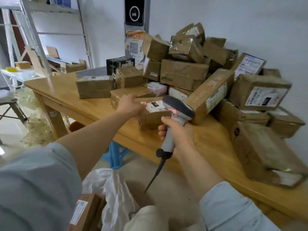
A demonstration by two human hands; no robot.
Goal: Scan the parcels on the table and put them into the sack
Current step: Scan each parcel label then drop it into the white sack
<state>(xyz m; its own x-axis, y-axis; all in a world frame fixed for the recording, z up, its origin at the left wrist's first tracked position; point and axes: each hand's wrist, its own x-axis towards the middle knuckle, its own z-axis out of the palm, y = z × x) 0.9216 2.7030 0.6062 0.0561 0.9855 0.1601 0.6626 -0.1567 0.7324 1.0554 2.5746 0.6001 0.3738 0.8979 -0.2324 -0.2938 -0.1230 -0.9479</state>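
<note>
A small brown parcel (152, 116) with a white label lies near the front edge of the wooden table (70, 99). My left hand (130, 104) grips its left top edge. My right hand (179, 130) holds a grey barcode scanner (176, 112) by the handle, its head just over the parcel's right end. A heap of brown parcels (191, 70) fills the table behind and to the right. Below me, the white sack (116, 194) stands open on the floor with a labelled parcel (86, 210) inside.
A big flat box (261, 152) lies on the table's near right. A blue stool (116, 154) stands under the table. A metal shelf (55, 32) with cardboard and a folding stool (11, 105) are at the left. Straw-like packing litter covers the floor there.
</note>
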